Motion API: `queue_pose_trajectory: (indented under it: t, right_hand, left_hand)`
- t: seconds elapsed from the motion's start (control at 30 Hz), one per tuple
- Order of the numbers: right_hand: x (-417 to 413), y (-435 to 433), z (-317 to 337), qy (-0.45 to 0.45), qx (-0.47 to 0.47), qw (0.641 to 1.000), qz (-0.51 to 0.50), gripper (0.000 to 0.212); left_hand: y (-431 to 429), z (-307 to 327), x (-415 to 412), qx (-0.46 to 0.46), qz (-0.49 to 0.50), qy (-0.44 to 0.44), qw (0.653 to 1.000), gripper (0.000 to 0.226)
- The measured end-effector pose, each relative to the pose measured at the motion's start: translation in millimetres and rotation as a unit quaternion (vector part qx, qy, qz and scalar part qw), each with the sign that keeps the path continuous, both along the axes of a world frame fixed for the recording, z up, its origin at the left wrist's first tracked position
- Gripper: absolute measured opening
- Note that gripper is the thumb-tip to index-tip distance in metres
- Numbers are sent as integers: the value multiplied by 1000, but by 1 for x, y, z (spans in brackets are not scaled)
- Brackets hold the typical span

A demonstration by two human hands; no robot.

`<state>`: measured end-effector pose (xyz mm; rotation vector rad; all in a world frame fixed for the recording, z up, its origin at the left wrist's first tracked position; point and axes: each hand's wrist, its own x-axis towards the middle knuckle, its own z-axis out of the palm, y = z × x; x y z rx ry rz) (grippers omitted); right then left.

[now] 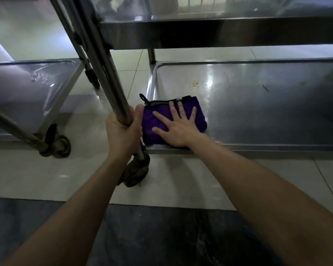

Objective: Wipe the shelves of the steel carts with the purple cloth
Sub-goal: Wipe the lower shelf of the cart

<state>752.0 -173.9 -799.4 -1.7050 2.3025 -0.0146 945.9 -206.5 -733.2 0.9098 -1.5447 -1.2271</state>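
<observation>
At the left edge of the frame sits the left cart shelf [17, 89], a rimmed steel tray with a wet smear near its centre. The left caster [59, 145] stands below the shelf's near edge on the tiled floor [181, 189]. Just right of this shelf, the upright post [112, 81] of the neighbouring cart runs diagonally from the top of the frame down to centre. The left hand [121, 129] grips this post, with the fingers wrapped fully around the tube and the thumb pointing up along its right side. Below the hand, the post ends in the corner caster [136, 173]. Immediately right of the post, the purple cloth [149, 123] lies folded in the near-left corner of the lower shelf [258, 108], beside the shelf's left rim. Black edging with a small loop runs along the cloth's far side. The right hand [176, 129] lies flat on the cloth, palm down, fingers straight and spread, pressing rather than grasping. Farther back on the same shelf, a yellowish spot [195, 83] shows at centre frame and a dark mark [265, 88] lies further right. The upper shelf [219, 33] spans the top right of the frame above the lower shelf. A dark floor strip [161, 237] crosses the bottom of the frame.
</observation>
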Motion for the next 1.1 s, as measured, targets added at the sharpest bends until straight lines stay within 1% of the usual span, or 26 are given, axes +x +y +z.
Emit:
queue_pose_trajectory:
  t: [0.13, 0.23, 0.3, 0.37, 0.43, 0.5, 0.53, 0.57, 0.6, 0.63, 0.67, 0.7, 0.73, 0.77, 0.8, 0.87, 0.9, 0.97, 1.0, 1.07, 1.1]
  right_hand:
    - [-18, 41, -3, -11, -1, 999, 35, 76]
    - [-63, 83, 4, -15, 32, 999, 3, 84]
    - [-105, 120, 9, -18, 60, 998, -30, 92]
    - [-142, 156, 12, -22, 80, 994, -65, 91]
    - [-161, 178, 12, -20, 87, 992, -85, 97]
    - [-163, 181, 9, -18, 77, 993, -86, 107]
    - [-160, 180, 7, -18, 67, 994, -85, 109]
    - [-158, 180, 6, -21, 55, 995, -84, 108]
    - [-156, 180, 3, -22, 43, 995, -84, 106]
    - [-156, 181, 1, -22, 32, 996, -83, 103]
    - [-156, 182, -1, -21, 23, 996, -82, 100]
    - [-157, 182, -3, -21, 17, 996, -81, 97]
    - [-157, 182, -4, -21, 16, 997, -79, 94]
    - [-157, 182, -5, -20, 15, 997, -75, 91]
    - [-156, 181, -5, -19, 14, 997, -73, 87]
    - [-155, 182, -5, -18, 8, 997, -70, 83]
    - [-155, 182, -5, -18, 6, 997, -68, 82]
    - [-154, 182, -5, -19, 1, 998, -66, 81]
    - [-153, 182, -4, -21, -2, 998, -64, 81]
    - [-156, 182, -4, -33, -2, 998, -57, 82]
    - [-160, 185, -4, -42, -1, 998, -54, 82]
  left_hand:
    - [1, 6, 5, 13, -8, -20, 1000, 47]
    - [2, 14, 10, 0, -28, -45, 999, 52]
    - [5, 19, 10, -16, -27, -65, 997, 50]
    - [4, 20, 11, -23, -26, -89, 995, 50]
    - [1, 15, 11, -2, -12, -122, 992, 57]
    - [5, 5, 18, 60, 30, -190, 980, 67]
    - [11, -3, 23, 102, 37, -247, 963, 70]
    - [20, -11, 28, 148, 17, -322, 935, 70]
    - [31, -18, 32, 185, -33, -407, 894, 66]
    - [44, -24, 34, 195, -101, -486, 846, 59]
    - [56, -27, 32, 167, -166, -547, 803, 52]
    - [65, -28, 28, 113, -211, -588, 773, 46]
    - [74, -25, 20, 38, -232, -609, 758, 40]
    - [79, -20, 9, -40, -240, -612, 753, 35]
    - [84, -13, -5, -107, -241, -601, 755, 30]
    - [92, -3, -40, -215, -240, -544, 775, 22]
    - [95, -1, -60, -272, -237, -511, 780, 22]
    - [99, -5, -104, -388, -221, -462, 767, 36]
    - [100, -8, -124, -392, -206, -440, 781, 39]
    - [103, -19, -154, -316, -167, -415, 837, 45]
    - [104, -28, -165, -280, -150, -409, 856, 54]
